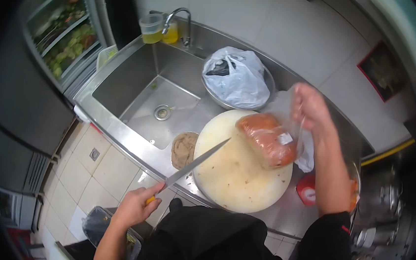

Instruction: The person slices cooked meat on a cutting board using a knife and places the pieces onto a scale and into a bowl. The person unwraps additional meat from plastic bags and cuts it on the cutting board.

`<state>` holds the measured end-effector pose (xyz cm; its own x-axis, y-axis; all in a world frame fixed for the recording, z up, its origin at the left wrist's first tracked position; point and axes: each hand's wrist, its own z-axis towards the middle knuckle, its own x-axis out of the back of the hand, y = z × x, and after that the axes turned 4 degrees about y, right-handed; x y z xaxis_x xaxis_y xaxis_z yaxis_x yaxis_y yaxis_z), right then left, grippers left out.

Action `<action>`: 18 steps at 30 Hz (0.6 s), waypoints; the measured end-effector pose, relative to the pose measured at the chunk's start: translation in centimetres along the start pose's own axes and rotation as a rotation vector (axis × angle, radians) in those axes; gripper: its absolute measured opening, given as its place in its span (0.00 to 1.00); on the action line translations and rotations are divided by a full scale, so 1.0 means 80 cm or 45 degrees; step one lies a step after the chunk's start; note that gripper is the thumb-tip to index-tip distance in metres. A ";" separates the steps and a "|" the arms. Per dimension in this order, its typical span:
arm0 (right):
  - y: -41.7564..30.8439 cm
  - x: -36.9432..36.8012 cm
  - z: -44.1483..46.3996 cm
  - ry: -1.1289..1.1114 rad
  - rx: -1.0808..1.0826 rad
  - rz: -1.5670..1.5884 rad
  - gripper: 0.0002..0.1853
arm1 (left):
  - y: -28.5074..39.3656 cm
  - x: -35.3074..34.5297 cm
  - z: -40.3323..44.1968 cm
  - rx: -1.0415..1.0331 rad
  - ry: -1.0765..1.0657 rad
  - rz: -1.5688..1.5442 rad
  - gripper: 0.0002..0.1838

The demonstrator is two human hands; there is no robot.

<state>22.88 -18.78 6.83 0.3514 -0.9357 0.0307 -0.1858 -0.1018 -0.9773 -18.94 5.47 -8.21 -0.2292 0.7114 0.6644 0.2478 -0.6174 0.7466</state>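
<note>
My left hand point(134, 205) is wrapped round the yellow handle of a long knife point(195, 162). Its blade points up and right, with the tip over the edge of a round, pale cutting board point(238, 182). My right hand point(310, 108) is raised above the board's far right side, fingers closed on a clear plastic bag point(284, 104), slightly blurred. Below this hand, a shiny orange-brown block of food point(267, 135) in clear wrap with a white label lies on the board; its exact kind is unclear. Small dark crumbs dot the board.
A steel sink point(135, 118) with a tap point(178, 16) lies to the left. Behind the board, a metal bowl holds a white plastic bag point(237, 78). A brown round thing point(184, 150) sits at the board's left edge, and a red scale-like object point(306, 189) at its right.
</note>
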 end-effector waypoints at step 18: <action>-0.209 -0.094 -0.050 0.030 0.787 -0.241 0.11 | 0.025 -0.013 0.057 -0.628 -0.311 0.317 0.27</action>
<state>19.63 -11.37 23.77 0.3044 -0.9286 0.2123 0.4428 -0.0594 -0.8946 -13.91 5.01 -7.54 0.0171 0.5457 0.8378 -0.2133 -0.8167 0.5363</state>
